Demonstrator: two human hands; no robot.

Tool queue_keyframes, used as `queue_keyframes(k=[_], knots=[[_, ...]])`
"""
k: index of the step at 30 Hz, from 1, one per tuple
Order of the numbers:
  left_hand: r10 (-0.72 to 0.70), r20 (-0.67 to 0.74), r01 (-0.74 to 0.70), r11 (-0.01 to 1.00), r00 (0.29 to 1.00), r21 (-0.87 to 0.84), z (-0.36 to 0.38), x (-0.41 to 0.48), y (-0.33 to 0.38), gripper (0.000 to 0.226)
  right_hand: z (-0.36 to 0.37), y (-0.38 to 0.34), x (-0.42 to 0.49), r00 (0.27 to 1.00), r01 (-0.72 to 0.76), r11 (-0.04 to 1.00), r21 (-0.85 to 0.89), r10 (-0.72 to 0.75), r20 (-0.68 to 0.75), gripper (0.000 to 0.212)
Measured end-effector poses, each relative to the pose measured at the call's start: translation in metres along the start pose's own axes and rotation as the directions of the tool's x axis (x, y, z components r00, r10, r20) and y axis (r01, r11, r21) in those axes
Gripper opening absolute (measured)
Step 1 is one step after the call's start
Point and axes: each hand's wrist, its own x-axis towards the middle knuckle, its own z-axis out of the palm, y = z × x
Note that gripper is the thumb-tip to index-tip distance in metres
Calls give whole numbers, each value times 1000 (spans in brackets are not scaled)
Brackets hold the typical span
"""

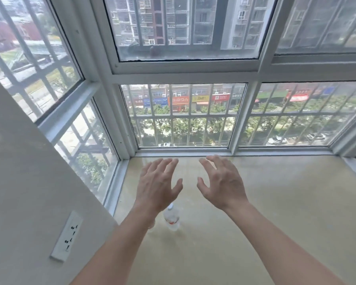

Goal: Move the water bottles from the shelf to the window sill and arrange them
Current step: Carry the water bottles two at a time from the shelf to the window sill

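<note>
Right now both hands are hovering over the window sill (275,212) with fingers spread and nothing in them, the left hand (158,186) and the right hand (222,184) side by side with palms facing down and a small gap between the thumbs. Below the left wrist, one clear water bottle (171,218) with a red label is standing upright on the sill, and a wall socket (67,236) is sitting on the wall left of the left forearm.
</note>
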Motion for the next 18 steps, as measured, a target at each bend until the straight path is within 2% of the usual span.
queue_keyframes(k=[3, 8, 13, 18], knots=[[116, 25, -115, 993, 993, -41, 6, 10, 27, 61, -17, 24, -22, 990, -143, 988, -65, 142, -12, 54], [323, 67, -314, 942, 944, -114, 19, 16, 74, 62, -46, 52, -79, 931, -366, 915, -170, 362, -51, 53], [539, 64, -514, 828, 840, -225, 28, 3, 131, 62, -77, 61, -154, 809, -586, 774, -240, 572, -135, 53], [707, 43, -660, 679, 706, -320, 32, -24, 192, 60, -104, 55, -230, 662, -745, 609, -273, 726, -186, 52]])
